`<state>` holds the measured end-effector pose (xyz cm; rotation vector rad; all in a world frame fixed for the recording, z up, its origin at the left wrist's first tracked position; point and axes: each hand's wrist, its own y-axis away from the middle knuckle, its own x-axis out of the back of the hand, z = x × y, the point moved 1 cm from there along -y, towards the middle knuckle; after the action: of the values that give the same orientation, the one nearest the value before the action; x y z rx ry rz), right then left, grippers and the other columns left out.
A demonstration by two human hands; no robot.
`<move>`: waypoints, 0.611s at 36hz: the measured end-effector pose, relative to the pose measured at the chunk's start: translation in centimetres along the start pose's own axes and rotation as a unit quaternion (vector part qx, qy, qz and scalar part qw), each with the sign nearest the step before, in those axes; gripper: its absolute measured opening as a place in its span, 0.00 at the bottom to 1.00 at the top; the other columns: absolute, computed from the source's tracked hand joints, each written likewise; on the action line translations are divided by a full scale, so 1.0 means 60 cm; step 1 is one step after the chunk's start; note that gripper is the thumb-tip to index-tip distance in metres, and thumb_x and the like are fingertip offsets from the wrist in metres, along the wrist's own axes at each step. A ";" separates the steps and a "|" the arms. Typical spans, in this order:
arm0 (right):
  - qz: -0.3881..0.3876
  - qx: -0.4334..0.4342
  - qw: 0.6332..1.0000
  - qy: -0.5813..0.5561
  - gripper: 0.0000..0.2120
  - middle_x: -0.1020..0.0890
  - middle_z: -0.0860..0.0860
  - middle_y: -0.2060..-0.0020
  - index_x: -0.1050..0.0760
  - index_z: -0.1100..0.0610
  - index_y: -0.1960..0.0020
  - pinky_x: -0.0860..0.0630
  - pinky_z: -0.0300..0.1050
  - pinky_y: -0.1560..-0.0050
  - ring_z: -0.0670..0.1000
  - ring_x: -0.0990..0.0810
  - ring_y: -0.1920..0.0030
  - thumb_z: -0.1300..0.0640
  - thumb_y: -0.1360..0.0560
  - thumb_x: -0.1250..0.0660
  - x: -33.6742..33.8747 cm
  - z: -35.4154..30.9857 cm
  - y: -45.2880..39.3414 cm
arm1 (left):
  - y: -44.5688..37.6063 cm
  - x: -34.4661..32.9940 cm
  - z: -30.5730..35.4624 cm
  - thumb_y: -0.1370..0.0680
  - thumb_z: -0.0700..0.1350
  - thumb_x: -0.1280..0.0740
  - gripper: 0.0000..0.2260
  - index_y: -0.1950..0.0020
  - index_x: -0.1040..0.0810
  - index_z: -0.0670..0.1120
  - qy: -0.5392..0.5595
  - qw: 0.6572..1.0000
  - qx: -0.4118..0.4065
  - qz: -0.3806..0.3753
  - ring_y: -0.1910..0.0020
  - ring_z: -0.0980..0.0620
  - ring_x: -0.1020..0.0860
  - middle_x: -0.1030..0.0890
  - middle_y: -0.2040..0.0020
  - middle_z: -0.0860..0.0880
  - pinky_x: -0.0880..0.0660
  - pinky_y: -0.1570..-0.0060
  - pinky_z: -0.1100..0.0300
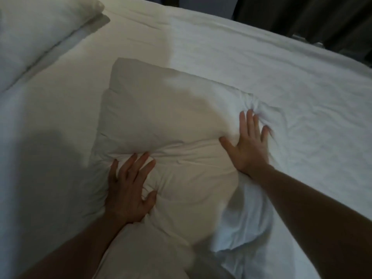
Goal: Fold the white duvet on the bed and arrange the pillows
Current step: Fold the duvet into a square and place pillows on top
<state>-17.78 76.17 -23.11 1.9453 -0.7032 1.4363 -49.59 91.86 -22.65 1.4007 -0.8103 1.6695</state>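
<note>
Both the left hand (128, 186) and right hand (248, 147) are pressing spread fingers into a pillow (161, 137) lying mid-bed (261, 67). Uneven pressing is risking lumpy filling, or shoving it off the near edge.

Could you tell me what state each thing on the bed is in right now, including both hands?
Left hand: open, fingers spread, pressing the near pillow.
Right hand: open, fingers spread, pressing the near pillow's right edge.
Near pillow: lying flat on the bed, dented and creased under the hands.
Far pillows: stacked at the upper left, untouched.
Sheet: spread over the bed, lightly wrinkled.
Curtain: hanging beyond the bed.
</note>
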 end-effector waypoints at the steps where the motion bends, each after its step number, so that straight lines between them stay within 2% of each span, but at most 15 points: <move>1: 0.000 0.005 1.000 0.002 0.47 0.57 0.52 0.20 0.61 0.52 0.20 0.57 0.60 0.23 0.52 0.60 0.20 0.24 0.28 0.56 0.001 0.014 -0.011 | -0.003 -0.003 -0.001 0.31 0.60 0.39 0.33 0.28 0.30 0.49 0.001 1.000 0.000 -0.002 0.27 0.42 0.34 0.34 0.24 0.47 0.45 0.29 0.34; 8: 0.013 0.010 0.999 -0.034 0.47 0.55 0.54 0.20 0.59 0.55 0.19 0.58 0.57 0.22 0.51 0.59 0.20 0.27 0.27 0.52 -0.034 0.034 -0.034 | -0.013 -0.011 -0.003 0.30 0.61 0.40 0.33 0.27 0.28 0.49 0.013 1.000 0.006 -0.002 0.27 0.43 0.34 0.34 0.24 0.48 0.45 0.29 0.35; 14: 0.004 -0.014 0.999 -0.051 0.48 0.56 0.52 0.20 0.59 0.53 0.19 0.60 0.53 0.22 0.48 0.60 0.21 0.25 0.29 0.53 -0.031 0.034 -0.030 | -0.011 -0.007 -0.003 0.29 0.61 0.40 0.32 0.27 0.28 0.48 0.027 0.999 -0.005 0.018 0.27 0.43 0.34 0.34 0.24 0.47 0.46 0.28 0.37; 18: -0.005 -0.084 0.995 -0.059 0.50 0.58 0.51 0.20 0.61 0.51 0.20 0.61 0.53 0.22 0.49 0.60 0.21 0.23 0.30 0.52 -0.027 0.020 -0.012 | -0.005 -0.001 -0.002 0.28 0.61 0.41 0.32 0.27 0.29 0.48 0.039 0.999 0.000 0.025 0.27 0.44 0.34 0.34 0.24 0.49 0.47 0.27 0.38; 22: -0.015 -0.167 0.984 -0.063 0.47 0.56 0.52 0.20 0.59 0.52 0.19 0.62 0.55 0.22 0.52 0.58 0.20 0.25 0.27 0.50 -0.019 -0.001 0.036 | 0.007 0.011 -0.002 0.27 0.61 0.41 0.31 0.26 0.30 0.49 0.034 0.999 0.002 0.018 0.27 0.45 0.34 0.34 0.24 0.49 0.47 0.27 0.38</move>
<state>-19.66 74.83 -23.82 1.7834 -0.9057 1.1015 -50.09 91.86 -22.01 1.3323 -0.7990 1.7368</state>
